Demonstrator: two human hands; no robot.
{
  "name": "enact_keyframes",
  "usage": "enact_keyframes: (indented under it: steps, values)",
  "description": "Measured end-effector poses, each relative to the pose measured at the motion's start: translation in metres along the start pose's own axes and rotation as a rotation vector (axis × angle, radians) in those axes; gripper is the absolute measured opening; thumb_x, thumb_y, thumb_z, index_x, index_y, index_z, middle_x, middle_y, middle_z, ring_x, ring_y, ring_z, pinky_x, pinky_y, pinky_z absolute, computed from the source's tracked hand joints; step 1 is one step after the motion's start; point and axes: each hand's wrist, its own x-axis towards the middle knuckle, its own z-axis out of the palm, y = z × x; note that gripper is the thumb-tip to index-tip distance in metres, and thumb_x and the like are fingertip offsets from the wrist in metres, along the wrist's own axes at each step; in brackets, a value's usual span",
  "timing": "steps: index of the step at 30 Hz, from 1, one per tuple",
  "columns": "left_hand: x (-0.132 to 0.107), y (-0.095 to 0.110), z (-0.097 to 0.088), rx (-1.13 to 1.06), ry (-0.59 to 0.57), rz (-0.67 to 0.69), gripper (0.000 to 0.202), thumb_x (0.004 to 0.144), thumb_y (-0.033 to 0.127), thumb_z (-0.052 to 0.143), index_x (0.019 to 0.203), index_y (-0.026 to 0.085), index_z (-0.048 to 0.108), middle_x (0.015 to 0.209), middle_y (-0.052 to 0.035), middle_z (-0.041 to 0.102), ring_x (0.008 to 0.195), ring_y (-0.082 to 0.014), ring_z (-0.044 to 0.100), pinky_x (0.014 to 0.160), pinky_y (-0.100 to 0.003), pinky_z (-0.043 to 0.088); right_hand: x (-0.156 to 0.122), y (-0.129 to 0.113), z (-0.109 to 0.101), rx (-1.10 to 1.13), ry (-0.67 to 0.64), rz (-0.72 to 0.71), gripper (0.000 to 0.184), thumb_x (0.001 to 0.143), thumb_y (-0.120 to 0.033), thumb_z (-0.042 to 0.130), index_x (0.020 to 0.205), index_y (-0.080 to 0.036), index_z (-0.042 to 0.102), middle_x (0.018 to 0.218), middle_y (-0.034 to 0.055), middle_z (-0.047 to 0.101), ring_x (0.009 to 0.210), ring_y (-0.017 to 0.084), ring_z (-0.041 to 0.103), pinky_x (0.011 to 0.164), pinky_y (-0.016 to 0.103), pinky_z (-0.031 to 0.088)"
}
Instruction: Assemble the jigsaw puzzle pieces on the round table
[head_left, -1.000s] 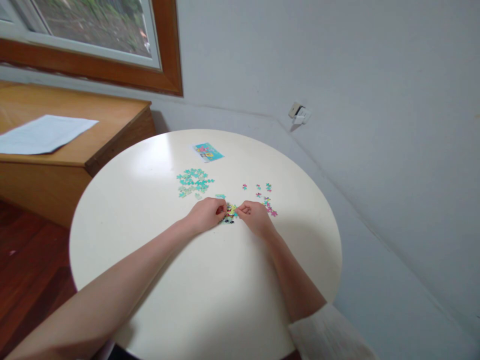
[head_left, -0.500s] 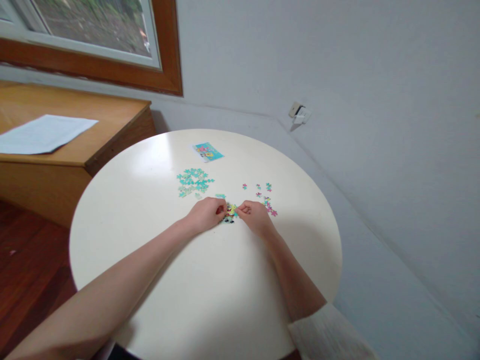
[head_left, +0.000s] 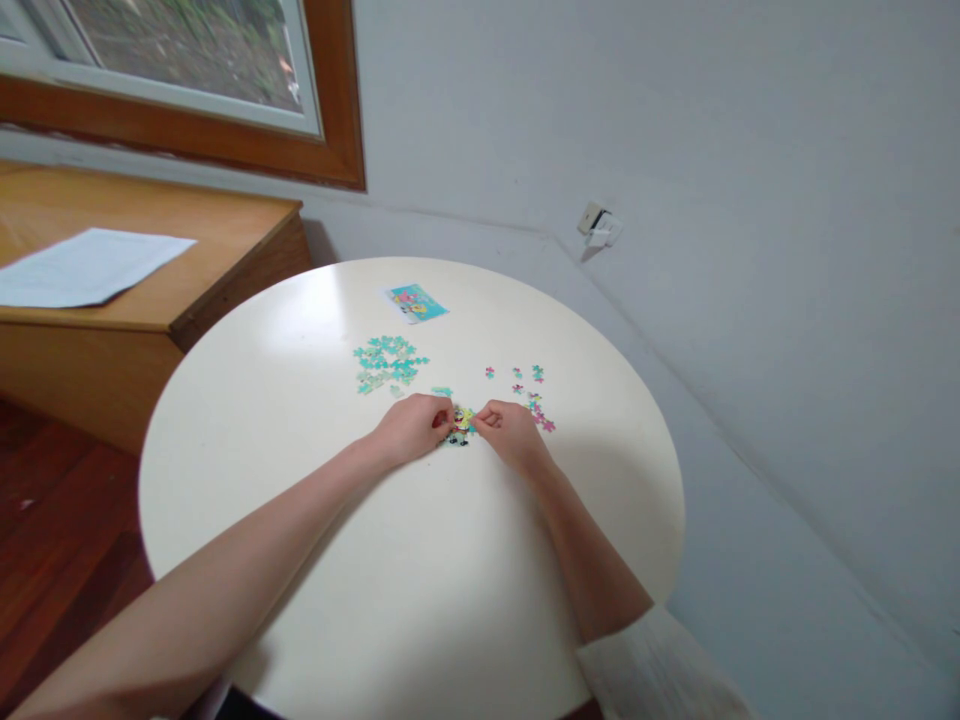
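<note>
The head camera looks forward and down across the round table (head_left: 420, 560), seemingly too far for fine detail

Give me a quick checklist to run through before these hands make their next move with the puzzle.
1. Left hand at the puzzle section: ok, by its left side.
2. Right hand there too: ok, by its right side.
3. Puzzle section fully in sight: not ok, left hand covers part.
4. Loose piece pinched in either hand: cannot tell, too small.
5. Picture card uncovered: ok, lying beyond the turquoise pieces.
6. Pink pieces on the table: ok.
</note>
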Motion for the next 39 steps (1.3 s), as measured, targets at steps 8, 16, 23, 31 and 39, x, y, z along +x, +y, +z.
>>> enact_keyframes:
  steps: [8, 16, 23, 31, 39]
  values:
    - [0.0003, -0.0008, 0.0018, -0.004, 0.000, -0.001, 0.013, 0.074, 0.018, 0.049, 0.070, 0.019, 0.061, 0.063, 0.0012, 0.059, 0.056, -0.0119, 0.049, 0.051, -0.022, 0.028, 0.0002, -0.0010, -0.0011, 0.002, -0.012, 0.002, 0.009, 0.069, -0.020, 0.057, 0.062, -0.017, 0.060, 0.057, -0.0005, 0.064, 0.053, 0.011, 0.057, 0.051, 0.020, 0.040]
    - [0.0000, -0.0010, 0.0015, -0.007, 0.006, 0.003, 0.012, 0.074, 0.019, 0.049, 0.070, 0.019, 0.061, 0.061, 0.0015, 0.059, 0.055, -0.0117, 0.048, 0.051, -0.021, 0.028, -0.0006, -0.0061, -0.0045, 0.003, -0.035, 0.041, 0.004, 0.067, -0.020, 0.060, 0.067, -0.017, 0.062, 0.058, -0.0007, 0.063, 0.053, 0.010, 0.056, 0.051, 0.020, 0.039]
    - [0.0006, -0.0013, 0.0013, -0.001, 0.004, 0.002, 0.012, 0.074, 0.018, 0.049, 0.070, 0.019, 0.061, 0.062, 0.0014, 0.059, 0.055, -0.0116, 0.048, 0.051, -0.021, 0.028, -0.0014, -0.0056, -0.0056, 0.021, -0.059, 0.042, 0.004, 0.067, -0.020, 0.061, 0.068, -0.016, 0.062, 0.057, -0.0016, 0.061, 0.052, 0.009, 0.054, 0.051, 0.020, 0.038]
    - [-0.0004, -0.0004, 0.0005, 0.000, 0.001, 0.002, 0.013, 0.075, 0.019, 0.049, 0.070, 0.018, 0.061, 0.062, 0.0013, 0.059, 0.055, -0.0118, 0.049, 0.051, -0.021, 0.028, -0.0009, -0.0047, -0.0062, 0.040, -0.085, 0.031, 0.005, 0.067, -0.020, 0.062, 0.069, -0.016, 0.061, 0.058, -0.0020, 0.060, 0.053, 0.009, 0.052, 0.053, 0.021, 0.039]
    - [0.0005, -0.0003, 0.0007, 0.012, -0.004, 0.005, 0.013, 0.075, 0.019, 0.049, 0.070, 0.018, 0.061, 0.062, 0.0010, 0.059, 0.055, -0.0119, 0.048, 0.051, -0.022, 0.027, -0.0005, -0.0026, -0.0060, 0.038, -0.085, 0.021, 0.005, 0.066, -0.020, 0.063, 0.069, -0.017, 0.062, 0.058, -0.0021, 0.060, 0.053, 0.009, 0.052, 0.053, 0.021, 0.038]
